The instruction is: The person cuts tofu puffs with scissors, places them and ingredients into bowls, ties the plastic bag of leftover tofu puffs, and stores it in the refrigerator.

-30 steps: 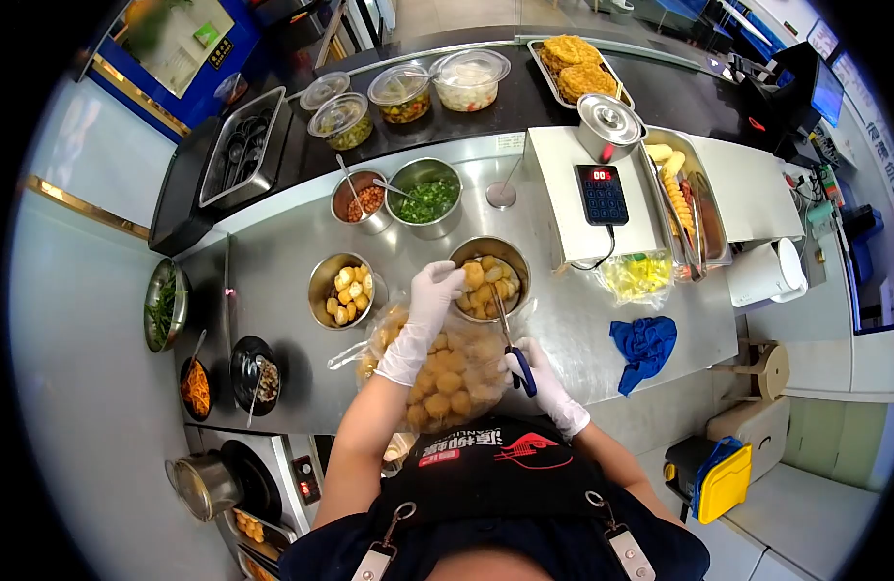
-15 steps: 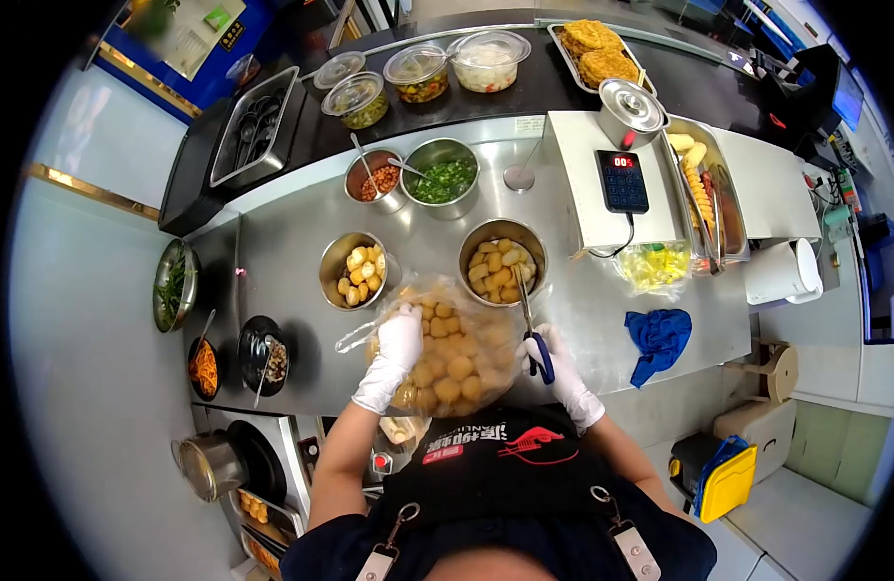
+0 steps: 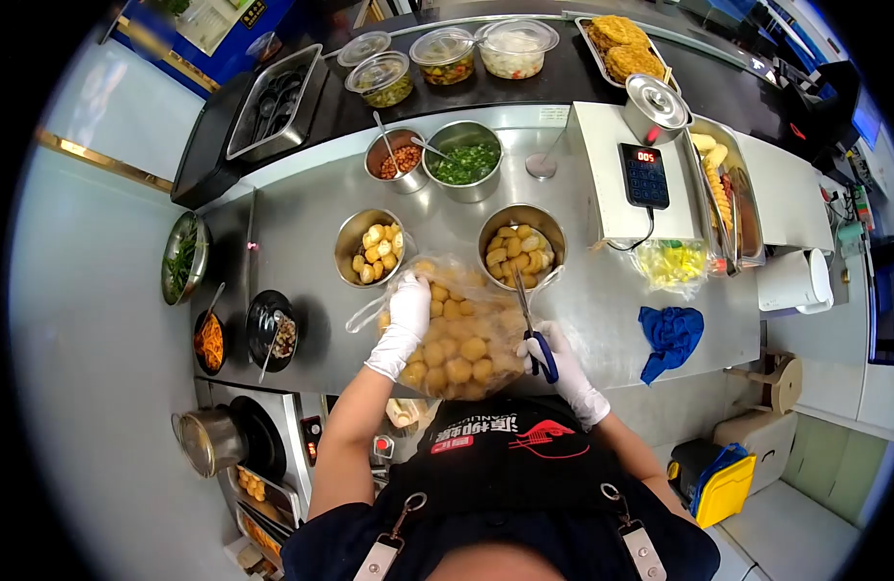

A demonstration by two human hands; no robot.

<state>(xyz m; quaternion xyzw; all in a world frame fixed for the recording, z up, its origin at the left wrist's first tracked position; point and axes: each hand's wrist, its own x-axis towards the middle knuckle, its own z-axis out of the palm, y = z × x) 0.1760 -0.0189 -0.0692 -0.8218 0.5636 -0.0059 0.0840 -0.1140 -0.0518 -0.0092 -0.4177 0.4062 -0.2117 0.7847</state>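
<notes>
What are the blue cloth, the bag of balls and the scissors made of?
Cloth: probably cotton, matte, in soft crumples.
Bag: thin, shiny plastic; balls show through.
Scissors: grey metal-looking blades, blue handles, likely plastic.

Red "005" reads on the display of the black keypad unit (image 3: 644,176), right side of desk. Black apron (image 3: 500,470), near: white characters, 源柳 legible, Latin "UANLIU" partly legible; red patch too small. Far-left poster (image 3: 211,21): illegible.

Head-worn camera (wide, dark curved edges): looks forward and steeply down from above steel worktop (image 3: 311,228), fairly near.
</notes>
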